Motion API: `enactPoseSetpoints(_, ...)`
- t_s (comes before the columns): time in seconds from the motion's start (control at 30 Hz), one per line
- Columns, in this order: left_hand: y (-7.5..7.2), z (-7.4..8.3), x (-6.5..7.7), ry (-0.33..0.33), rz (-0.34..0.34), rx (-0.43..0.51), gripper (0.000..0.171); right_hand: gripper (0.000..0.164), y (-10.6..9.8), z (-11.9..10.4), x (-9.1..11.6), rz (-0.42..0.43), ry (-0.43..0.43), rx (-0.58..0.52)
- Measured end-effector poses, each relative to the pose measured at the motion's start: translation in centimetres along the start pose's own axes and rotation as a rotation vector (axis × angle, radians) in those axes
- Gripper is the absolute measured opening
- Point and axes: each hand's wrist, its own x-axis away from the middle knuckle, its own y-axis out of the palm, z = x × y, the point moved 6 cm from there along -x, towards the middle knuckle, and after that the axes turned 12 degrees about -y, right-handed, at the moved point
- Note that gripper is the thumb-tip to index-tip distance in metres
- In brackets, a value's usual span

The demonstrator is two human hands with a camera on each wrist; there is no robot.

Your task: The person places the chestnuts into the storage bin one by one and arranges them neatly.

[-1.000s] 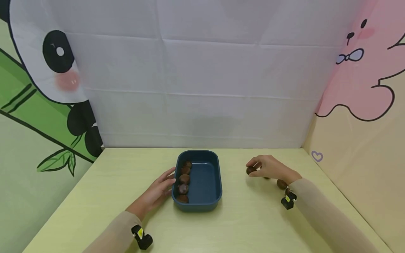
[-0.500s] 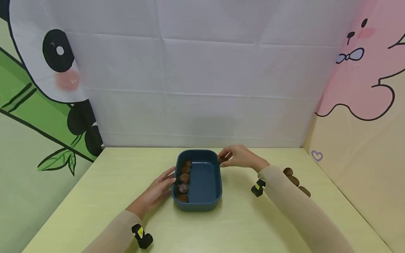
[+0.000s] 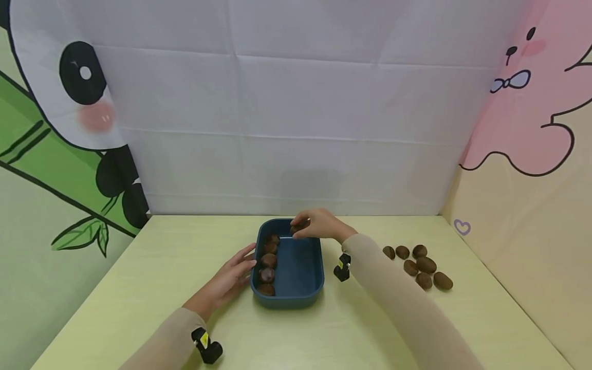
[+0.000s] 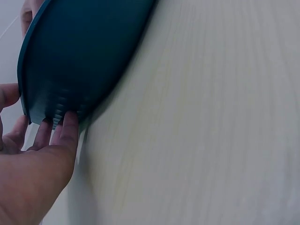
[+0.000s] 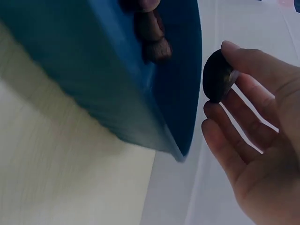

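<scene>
A blue rectangular box (image 3: 296,301) stands on the table, with several brown chestnuts (image 3: 269,261) lined up along its inner left side. My left hand (image 3: 228,280) rests on the box's left wall with its fingers fairly straight; in the left wrist view the fingertips (image 4: 70,119) touch the outer wall. Over the far right part of the box, my right hand (image 3: 321,225) pinches one chestnut (image 5: 216,77) between thumb and fingers. The right wrist view has that chestnut beside the box's rim, apart from the row inside.
Several loose chestnuts (image 3: 426,265) lie in a group on the table's right side, near the right sleeve (image 3: 398,288). A white sheet (image 3: 305,128) rises behind the table's back edge. Painted walls flank both sides.
My right hand has moved left with the chestnut, from the loose group to over the box. The loose chestnuts that the arm covered now show. My left hand has stayed at the box.
</scene>
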Motion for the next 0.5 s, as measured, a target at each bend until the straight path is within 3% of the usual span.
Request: enactPoseSetpoints(0.5, 0.0, -0.1, 0.2, -0.002, -0.011, 0.010, 0.065, 0.036, 3.3, 0.9, -2.9, 0.161, 0.164, -0.033)
